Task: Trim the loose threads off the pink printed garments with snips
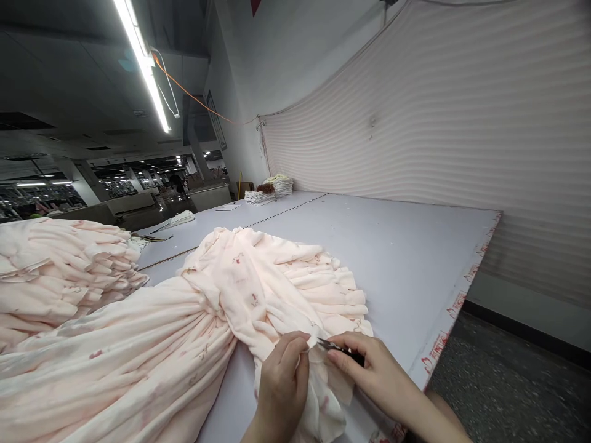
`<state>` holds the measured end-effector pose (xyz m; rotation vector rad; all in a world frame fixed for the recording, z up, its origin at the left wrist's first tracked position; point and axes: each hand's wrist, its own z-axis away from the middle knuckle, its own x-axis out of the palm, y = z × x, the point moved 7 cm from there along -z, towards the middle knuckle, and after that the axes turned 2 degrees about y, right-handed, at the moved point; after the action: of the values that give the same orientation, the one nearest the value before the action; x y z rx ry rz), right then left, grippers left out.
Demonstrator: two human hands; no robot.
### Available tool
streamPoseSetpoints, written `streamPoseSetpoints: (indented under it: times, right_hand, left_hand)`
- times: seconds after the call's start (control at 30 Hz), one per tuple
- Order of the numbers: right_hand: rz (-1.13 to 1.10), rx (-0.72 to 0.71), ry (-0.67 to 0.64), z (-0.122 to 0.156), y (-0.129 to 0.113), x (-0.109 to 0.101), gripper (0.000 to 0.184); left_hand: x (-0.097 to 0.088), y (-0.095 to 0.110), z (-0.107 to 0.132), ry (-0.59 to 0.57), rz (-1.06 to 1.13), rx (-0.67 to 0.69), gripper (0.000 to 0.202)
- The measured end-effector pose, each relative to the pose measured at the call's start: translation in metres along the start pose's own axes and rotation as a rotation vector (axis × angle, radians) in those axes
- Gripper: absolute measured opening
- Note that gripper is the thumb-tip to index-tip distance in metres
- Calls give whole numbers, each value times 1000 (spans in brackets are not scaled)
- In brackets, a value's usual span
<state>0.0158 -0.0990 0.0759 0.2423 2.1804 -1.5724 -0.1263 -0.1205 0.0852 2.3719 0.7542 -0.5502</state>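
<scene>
Pale table; folded stacks at its far edge, striped curtain beyond. Heap of pink cloth crowds the left. Pale-pink garment, gathered, rumpled, reddish prints, sprawls near left to centre. Left hand pinched on its fabric; right hand clamped round black snips.

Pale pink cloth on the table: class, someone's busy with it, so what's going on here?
A person works at a table with both hands on pale pink printed cloth. The left hand pinches a bit of it; the right hand grips a small dark tool, its tip close to that spot. Whether it touches is unclear. A heap of similar cloth lies at the picture's left.
</scene>
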Motion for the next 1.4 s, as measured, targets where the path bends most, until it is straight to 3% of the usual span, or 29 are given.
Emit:
streamPoseSetpoints:
  times: [0.37,0.8,1.23,1.3,1.4]
  right_hand:
    - [269,-65,-60,1,-8,-8,21]
    - [306,-58,-93,-1,-9,-11,22]
    - [267,-67,-139,-3,-11,-4,22]
    - [227,-32,-79,-2,-6,-5,17]
    - [90,7,10,-1,2,3,18]
  left_hand:
    - [5,-3,1,-188,-50,80,23]
    - [4,-4,1,-267,-73,65,30]
    - [2,-5,1,-247,26,11,24]
    - [2,-6,-1,-223,65,-27,20]
    - [4,-18,-2,-197,137,-250,9]
